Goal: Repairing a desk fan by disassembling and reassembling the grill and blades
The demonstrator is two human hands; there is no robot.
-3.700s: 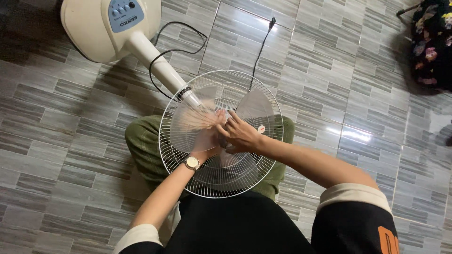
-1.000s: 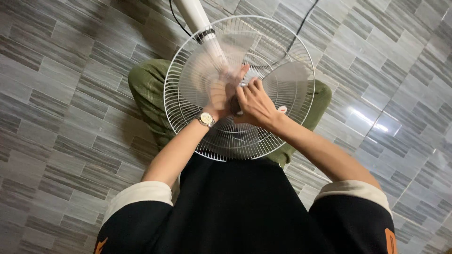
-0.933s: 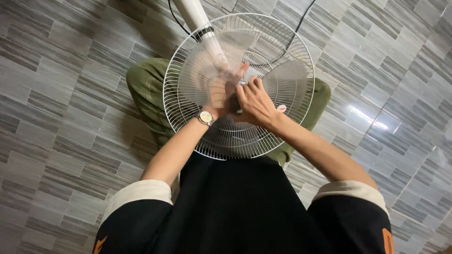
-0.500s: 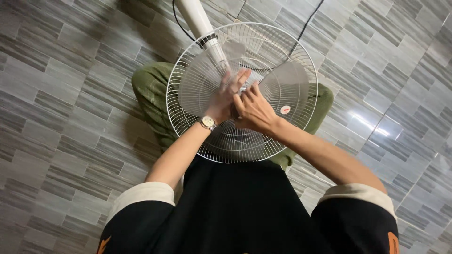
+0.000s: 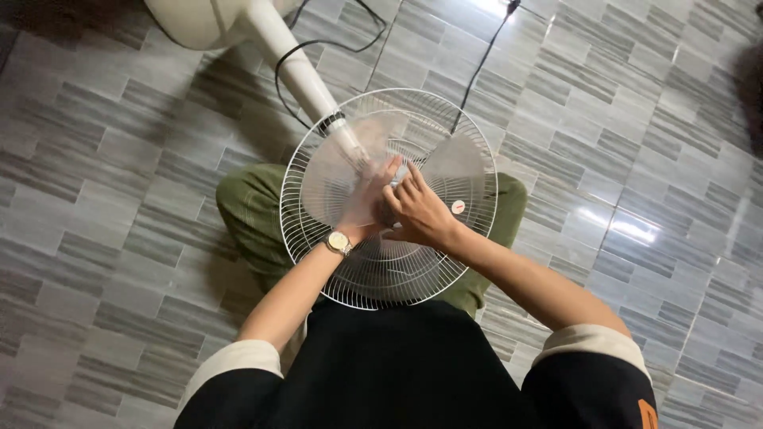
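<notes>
A white pedestal fan lies across my lap with its round wire guard [image 5: 304, 253] facing up and its translucent blades [image 5: 461, 168] uncovered. Both hands meet at the middle of the blades. My left hand [image 5: 362, 205], with a wristwatch [image 5: 339, 241], rests on a blade beside the hub and holds it. The fingers of my right hand [image 5: 419, 213] pinch the small hub nut at the centre, which they mostly hide. A small red sticker [image 5: 458, 206] sits on the blade to the right of my right hand.
The fan's white pole [image 5: 298, 67] runs up and left to its round base [image 5: 195, 16] on the grey tiled floor [image 5: 103, 199]. A black power cord [image 5: 483, 59] trails away at the top. My green trousers [image 5: 246, 202] show under the guard.
The view has tilted up, so the pole and base now show. The blades looked blurred a second ago and are still now. Both hands have stayed at the hub.
</notes>
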